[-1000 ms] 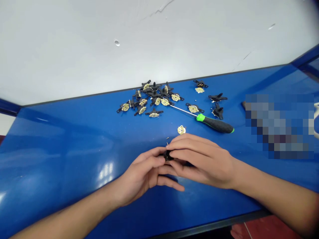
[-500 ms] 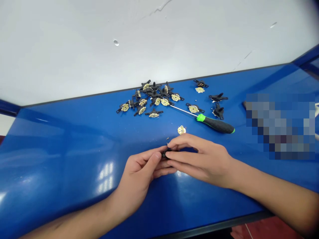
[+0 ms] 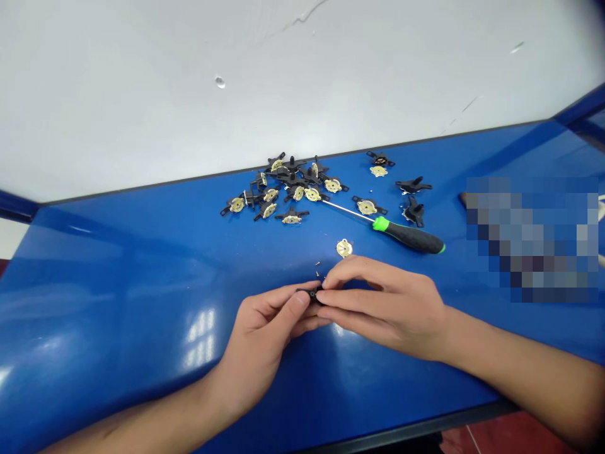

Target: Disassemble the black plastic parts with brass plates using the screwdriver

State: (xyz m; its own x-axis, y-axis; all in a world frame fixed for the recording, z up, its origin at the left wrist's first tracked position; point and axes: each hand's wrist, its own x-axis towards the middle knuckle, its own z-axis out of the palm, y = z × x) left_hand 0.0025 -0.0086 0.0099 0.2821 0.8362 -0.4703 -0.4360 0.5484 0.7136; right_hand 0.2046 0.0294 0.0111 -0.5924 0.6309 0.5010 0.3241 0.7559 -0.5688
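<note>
Between my two hands is a small black plastic part [image 3: 312, 294], mostly covered by fingers. My left hand [image 3: 271, 328] is closed on it, thumb on top and fingers beneath. My right hand [image 3: 385, 306] is closed too, its fingertips pressed to the part's right side; whether a smaller piece is pinched there is hidden. Just beyond the fingertips lie tiny screws [image 3: 317, 263]. A round gold-coloured metal disc [image 3: 345, 248] rests on the table behind my right hand. Farther back is a screwdriver [image 3: 409, 238] with a black and green handle, its shaft pointing left.
Several black parts with gold discs [image 3: 292, 218] lie heaped at the back of the blue table [image 3: 142, 284]. A few more black parts [image 3: 414, 211] sit right of the heap, beside another loose disc [image 3: 379, 171]. A white wall [image 3: 302, 82] borders the table; a blurred-out patch covers the right.
My right fingertips have shifted slightly right and back, and a bit more of the black part shows. Another small screw is now visible near them. The things on the table stay put.
</note>
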